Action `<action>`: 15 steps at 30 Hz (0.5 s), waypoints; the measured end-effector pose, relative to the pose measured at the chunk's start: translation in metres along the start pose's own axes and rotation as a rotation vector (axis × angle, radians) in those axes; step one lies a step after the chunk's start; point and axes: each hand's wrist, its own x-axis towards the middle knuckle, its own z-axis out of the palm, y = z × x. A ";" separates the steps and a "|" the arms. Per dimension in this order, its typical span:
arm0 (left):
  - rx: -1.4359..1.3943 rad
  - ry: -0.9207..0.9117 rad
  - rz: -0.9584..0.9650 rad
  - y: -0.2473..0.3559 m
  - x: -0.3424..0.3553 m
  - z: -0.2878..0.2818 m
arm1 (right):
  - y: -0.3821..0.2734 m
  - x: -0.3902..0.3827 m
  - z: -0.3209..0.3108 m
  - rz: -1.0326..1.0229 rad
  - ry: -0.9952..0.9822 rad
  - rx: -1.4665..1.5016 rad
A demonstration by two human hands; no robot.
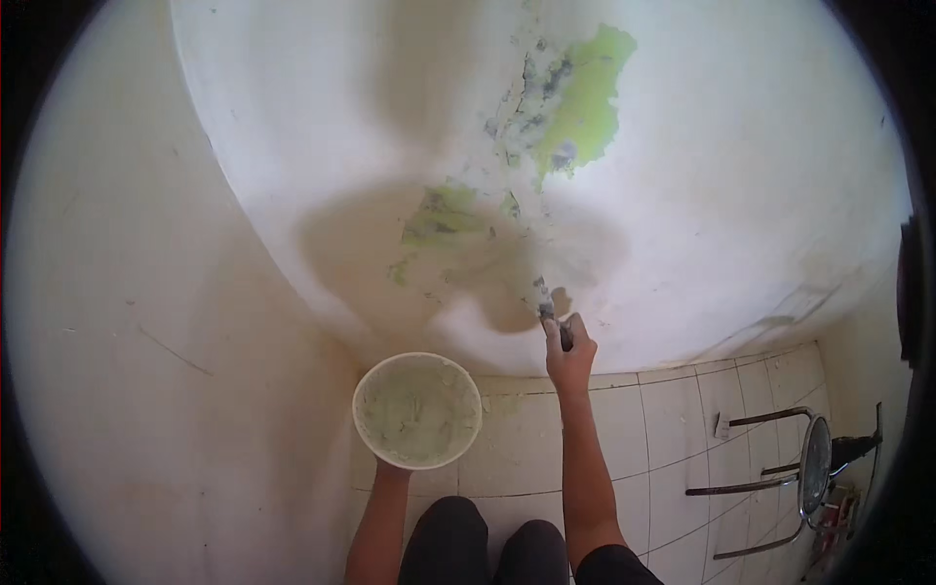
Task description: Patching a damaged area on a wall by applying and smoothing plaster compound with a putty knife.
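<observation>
My right hand [571, 353] grips a dark-handled putty knife [552, 320] at the lower middle of a white wall [751, 156]. The wall has patches of exposed green paint [585, 97], cracks and grey flaked spots above and left of the knife; my shadow falls across it. My left hand [392, 466] is mostly hidden beneath a white round bucket [369, 409] that it holds, with pale, creamy greenish paste smeared inside.
A side wall [117, 244] rises on the left. Below me are white floor tiles [673, 429] and my dark-clad knees. At the right, a metal stool [814, 458] lies tipped over beside some dark and red items, with a dark object at the far right edge.
</observation>
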 end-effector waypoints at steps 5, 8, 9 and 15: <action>-0.215 -0.118 -0.020 -0.001 0.003 0.003 | 0.018 -0.017 -0.017 -0.033 0.023 -0.047; -0.152 -0.115 -0.027 0.002 0.014 0.006 | 0.003 -0.008 -0.008 -0.032 0.099 0.276; -0.150 -0.105 -0.033 0.001 0.007 0.002 | -0.013 -0.007 -0.007 -0.021 0.095 0.273; -0.199 -0.053 -0.082 0.000 -0.009 -0.003 | -0.029 0.028 0.018 0.017 0.082 0.363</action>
